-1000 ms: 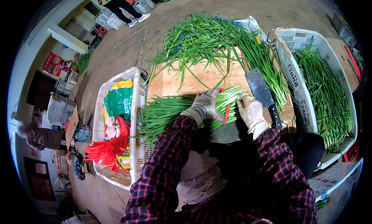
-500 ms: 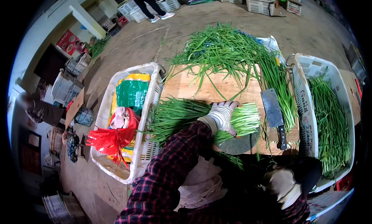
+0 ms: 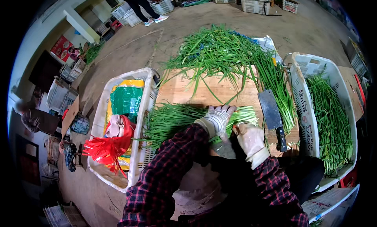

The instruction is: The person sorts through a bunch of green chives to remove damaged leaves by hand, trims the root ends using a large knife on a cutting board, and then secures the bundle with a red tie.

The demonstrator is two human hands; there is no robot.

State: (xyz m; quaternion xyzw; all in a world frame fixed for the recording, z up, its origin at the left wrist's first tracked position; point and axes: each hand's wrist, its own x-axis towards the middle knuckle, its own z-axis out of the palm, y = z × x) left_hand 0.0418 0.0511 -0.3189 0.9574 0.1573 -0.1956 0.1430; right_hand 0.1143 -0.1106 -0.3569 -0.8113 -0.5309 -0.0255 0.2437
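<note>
A bundle of garlic chives lies crosswise on a wooden board, leaves to the left and pale stem ends to the right. My left hand, in a striped work glove, wraps over the bundle near its stems and grips it. Just right of it my gloved right hand is closed at the near edge of the stems. A bit of red shows by its fingertips, but what they pinch is hidden. To the right a cleaver with a black handle rests flat on the board.
Loose chives are heaped at the board's far side. On the left a white crate holds bags and red plastic strips. A crate of chives stands on the right. Other people and stacked crates are farther off.
My right hand has come up from near my lap to the stem ends, its fingers now closed. My left hand stays on the bundle. The whole view has shifted slightly.
</note>
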